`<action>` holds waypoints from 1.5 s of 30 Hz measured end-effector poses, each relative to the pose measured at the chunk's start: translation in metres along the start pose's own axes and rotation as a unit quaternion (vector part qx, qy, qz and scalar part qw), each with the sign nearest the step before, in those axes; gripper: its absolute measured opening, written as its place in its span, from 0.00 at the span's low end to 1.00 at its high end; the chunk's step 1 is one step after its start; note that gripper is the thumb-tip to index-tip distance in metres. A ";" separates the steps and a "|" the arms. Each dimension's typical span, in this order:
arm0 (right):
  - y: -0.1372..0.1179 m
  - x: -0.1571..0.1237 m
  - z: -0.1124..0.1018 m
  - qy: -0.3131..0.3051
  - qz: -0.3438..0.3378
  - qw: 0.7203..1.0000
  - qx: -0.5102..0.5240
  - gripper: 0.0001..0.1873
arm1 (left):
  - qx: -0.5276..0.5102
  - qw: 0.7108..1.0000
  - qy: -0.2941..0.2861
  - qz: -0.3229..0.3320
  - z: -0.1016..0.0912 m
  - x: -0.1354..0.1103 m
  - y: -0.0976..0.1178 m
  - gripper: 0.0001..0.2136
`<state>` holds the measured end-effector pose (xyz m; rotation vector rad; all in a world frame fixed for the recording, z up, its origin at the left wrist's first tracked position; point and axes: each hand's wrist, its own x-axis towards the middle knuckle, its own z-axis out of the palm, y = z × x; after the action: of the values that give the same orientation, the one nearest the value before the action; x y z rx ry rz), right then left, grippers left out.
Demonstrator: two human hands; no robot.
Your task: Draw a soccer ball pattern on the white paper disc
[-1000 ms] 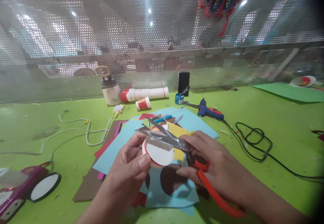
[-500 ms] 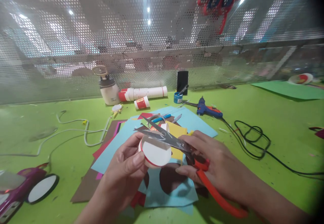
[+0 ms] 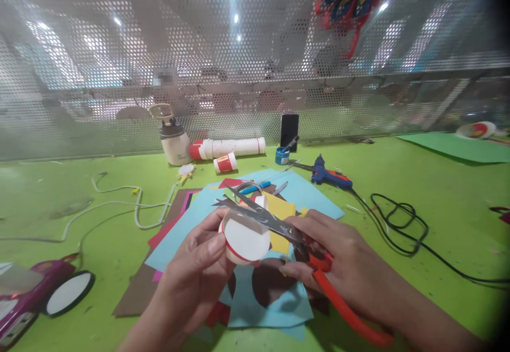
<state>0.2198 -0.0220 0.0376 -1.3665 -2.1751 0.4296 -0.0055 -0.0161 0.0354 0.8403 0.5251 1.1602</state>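
Observation:
My left hand (image 3: 199, 264) grips a small white paper cup (image 3: 244, 239) with a red rim, its round white bottom turned toward me. My right hand (image 3: 338, 259) holds red-handled scissors (image 3: 279, 227); the two steel blades are spread apart and lie across the top edge of the cup, pointing left and away. Both hands hover over a pile of coloured paper sheets (image 3: 295, 190), with light blue on top, a yellow sheet beside the cup and a brown round piece (image 3: 269, 285) just below it.
On the green table (image 3: 418, 177) lie a blue glue gun (image 3: 329, 177) with a black cord (image 3: 402, 222), a white cable (image 3: 131, 208), a stack of cups (image 3: 227, 147), a white bottle (image 3: 173, 139), a blue pot (image 3: 282, 155), a phone (image 3: 289, 125) and a purple toy car (image 3: 32, 299). A perforated metal screen (image 3: 119, 65) closes the back.
The cup has turned slightly in my left hand and the scissor blades have shifted a little along its edge. The hands stay in the same place.

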 end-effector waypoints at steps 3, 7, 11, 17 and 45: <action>0.001 -0.001 0.001 -0.006 -0.005 1.000 0.003 0.20 | -0.004 1.000 -0.011 -0.005 0.001 0.001 -0.001 0.15; 0.000 -0.001 0.001 -0.003 -0.022 1.000 0.008 0.24 | -0.012 0.999 -0.043 -0.012 0.000 0.003 -0.003 0.14; 0.000 -0.001 0.000 -0.005 -0.029 1.000 -0.001 0.22 | -0.015 0.999 -0.041 -0.016 -0.002 0.003 -0.004 0.15; 0.001 -0.001 0.000 -0.012 -0.018 1.000 0.006 0.21 | -0.028 0.999 -0.030 -0.021 -0.005 0.001 -0.005 0.13; 0.000 -0.002 -0.002 -0.030 -0.016 0.999 0.012 0.21 | -0.036 0.998 -0.011 -0.041 0.004 0.004 0.001 0.13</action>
<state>0.2213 -0.0235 0.0387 -1.3191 -2.2313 0.4890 -0.0014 -0.0139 0.0388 0.7624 0.4931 1.0864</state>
